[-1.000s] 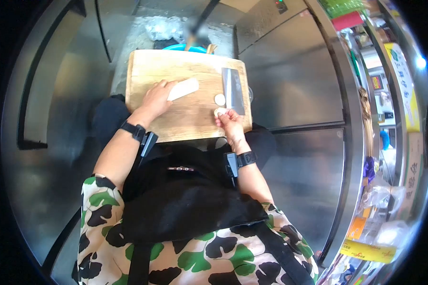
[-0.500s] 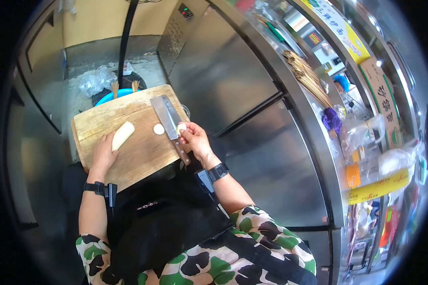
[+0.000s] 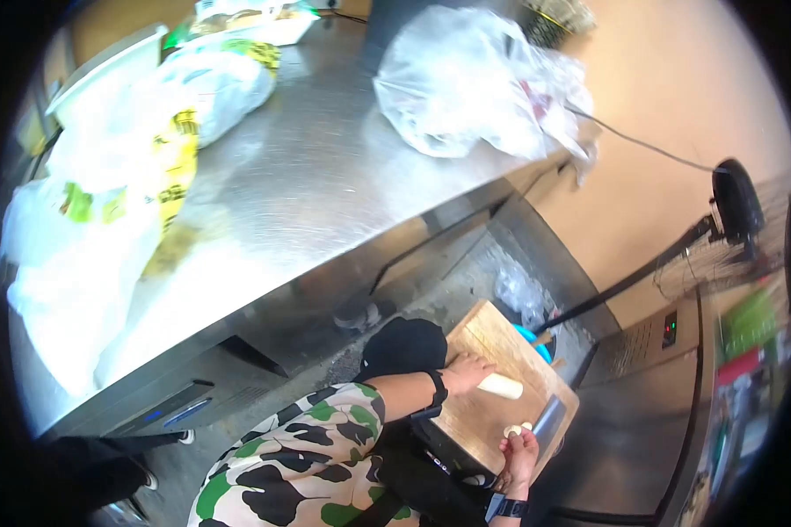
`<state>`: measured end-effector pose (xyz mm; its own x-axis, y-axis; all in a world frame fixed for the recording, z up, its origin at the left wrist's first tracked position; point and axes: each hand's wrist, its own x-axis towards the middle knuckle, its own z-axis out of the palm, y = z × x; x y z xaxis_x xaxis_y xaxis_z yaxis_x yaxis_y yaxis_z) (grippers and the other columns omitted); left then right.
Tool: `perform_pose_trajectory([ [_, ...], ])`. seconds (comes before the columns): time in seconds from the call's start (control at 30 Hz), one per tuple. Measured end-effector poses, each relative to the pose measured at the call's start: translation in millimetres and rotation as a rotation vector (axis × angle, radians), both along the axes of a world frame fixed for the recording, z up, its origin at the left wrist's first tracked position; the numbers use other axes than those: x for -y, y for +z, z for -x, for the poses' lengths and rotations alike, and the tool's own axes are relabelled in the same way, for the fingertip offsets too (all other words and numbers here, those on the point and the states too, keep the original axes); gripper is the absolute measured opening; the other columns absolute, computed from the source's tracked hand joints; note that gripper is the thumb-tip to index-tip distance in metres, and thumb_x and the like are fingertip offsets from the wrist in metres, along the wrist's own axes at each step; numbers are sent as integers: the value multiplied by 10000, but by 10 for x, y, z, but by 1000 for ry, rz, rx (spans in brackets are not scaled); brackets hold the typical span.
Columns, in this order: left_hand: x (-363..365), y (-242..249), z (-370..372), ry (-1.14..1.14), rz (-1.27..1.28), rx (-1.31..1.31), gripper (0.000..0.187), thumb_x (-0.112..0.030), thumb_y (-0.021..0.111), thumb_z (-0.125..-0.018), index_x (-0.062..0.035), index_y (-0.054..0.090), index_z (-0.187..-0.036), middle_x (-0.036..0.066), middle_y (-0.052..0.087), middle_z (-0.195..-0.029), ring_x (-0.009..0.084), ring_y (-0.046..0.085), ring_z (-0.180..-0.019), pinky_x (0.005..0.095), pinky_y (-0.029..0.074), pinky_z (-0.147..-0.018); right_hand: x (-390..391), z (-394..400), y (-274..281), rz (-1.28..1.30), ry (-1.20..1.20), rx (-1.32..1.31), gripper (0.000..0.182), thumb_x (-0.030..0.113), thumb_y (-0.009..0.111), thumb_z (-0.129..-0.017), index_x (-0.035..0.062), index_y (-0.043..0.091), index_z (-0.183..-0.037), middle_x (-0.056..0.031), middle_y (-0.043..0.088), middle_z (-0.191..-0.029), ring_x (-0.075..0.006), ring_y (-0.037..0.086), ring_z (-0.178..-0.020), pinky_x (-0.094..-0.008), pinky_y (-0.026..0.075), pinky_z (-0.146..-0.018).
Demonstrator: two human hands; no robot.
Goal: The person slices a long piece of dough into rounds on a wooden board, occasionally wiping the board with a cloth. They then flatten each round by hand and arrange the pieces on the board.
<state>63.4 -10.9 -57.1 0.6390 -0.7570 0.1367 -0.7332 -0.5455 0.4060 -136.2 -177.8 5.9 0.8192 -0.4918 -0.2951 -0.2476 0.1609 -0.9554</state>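
A wooden cutting board (image 3: 475, 422) lies in front of me, tilted in this view. On it, my left hand (image 3: 468, 373) is closed around one end of a pale, smooth cylindrical stick (image 3: 503, 386), whose other end points toward the knife. My right hand (image 3: 520, 455) pinches a small round pale slice (image 3: 511, 431) between thumb and fingers, low over the board's near right side. Just beyond those fingers lies a broad-bladed kitchen knife (image 3: 550, 415); its handle is hidden by my right hand.
A steel counter (image 3: 325, 149) fills the upper left, bearing white plastic bags (image 3: 88, 272) and a large clear bag (image 3: 457, 83). Behind the board are a blue basin (image 3: 533, 341) and a black pole (image 3: 624, 281). A steel cabinet (image 3: 646, 422) stands right. Another person's legs (image 3: 105, 474) show lower left.
My view has swung left, bringing the counter and bags into sight and moving the board to the lower right. Left hand stays on the stick; right hand still holds a slice beside the knife.
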Motion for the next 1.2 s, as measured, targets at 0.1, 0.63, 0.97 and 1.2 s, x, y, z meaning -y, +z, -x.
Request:
perform_pose_trajectory([
  [0.1,-174,162,59,19,6,15,630,-129,651,-815,-136,462,-1416,118,561,-1275,317,534,-1197,466,423,-989,-241,-431,452,108,178,122,135,14,594,-940,14,586,-1074,-42,646,-850,-107,598,-654,-230,506,-589],
  [0.63,-311,-268,4,-103,192,-71,380,-174,599,-847,-247,653,-1216,166,586,-1162,387,581,-1106,481,480,-944,-4142,-1138,3837,998,1246,1570,499,-120,571,-833,-5,519,-1316,-201,573,-1305,-314,608,-1120,-397,504,-932],
  [0.97,-162,-396,-215,-84,327,214,282,-137,593,-825,-103,669,-1095,166,644,-1059,379,605,-1048,507,470,-926,-2525,-1240,3116,1064,794,983,355,-29,609,-855,13,626,-1207,-178,628,-1183,-281,628,-1074,-355,494,-918],
  [1.2,-75,19,-180,-207,267,90,403,-67,699,-767,-50,561,-1145,148,577,-1193,336,540,-1143,468,394,-1009,841,-148,618,940,71,-231,273,112,687,-866,-3,647,-1110,-168,688,-980,-251,677,-896,-333,532,-800],
])
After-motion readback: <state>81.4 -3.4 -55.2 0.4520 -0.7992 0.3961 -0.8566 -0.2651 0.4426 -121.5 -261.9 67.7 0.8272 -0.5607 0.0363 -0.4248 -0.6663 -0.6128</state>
